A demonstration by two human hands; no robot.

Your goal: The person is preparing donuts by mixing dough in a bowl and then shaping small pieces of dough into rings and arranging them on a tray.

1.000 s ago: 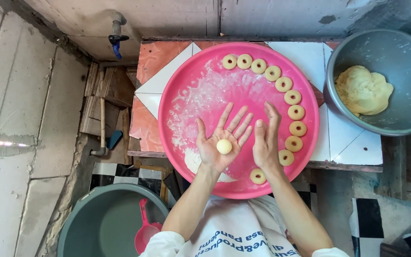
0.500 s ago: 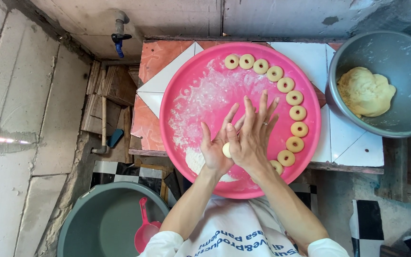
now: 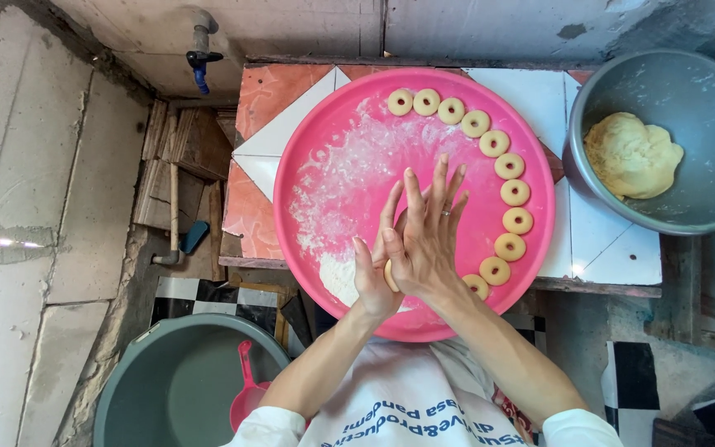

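A: Dough, where is it just now?

B: Pressed between my palms. The small pale ball of dough (image 3: 390, 276) shows only as a sliver at the near edge, with my right hand (image 3: 428, 240) laid flat on top and my left hand (image 3: 376, 269) cupped under it. Both hands are spread, fingers straight and pointing away from me, so neither is gripping; the ball is simply sandwiched.

A: And where does that put it over the tray?

B: Above the near, floured part of the round pink plastic tray (image 3: 324, 149), which rests on the tiled table (image 3: 539, 95). The curved row of 10 pale dough rings (image 3: 510, 165) runs along the tray's right rim, and its nearest ring lies just to the right of my right wrist.

A: The rest of the dough?

B: A pale lump (image 3: 631, 155) sits in the grey metal bowl (image 3: 705, 91), well off to my right, nearer my right hand.
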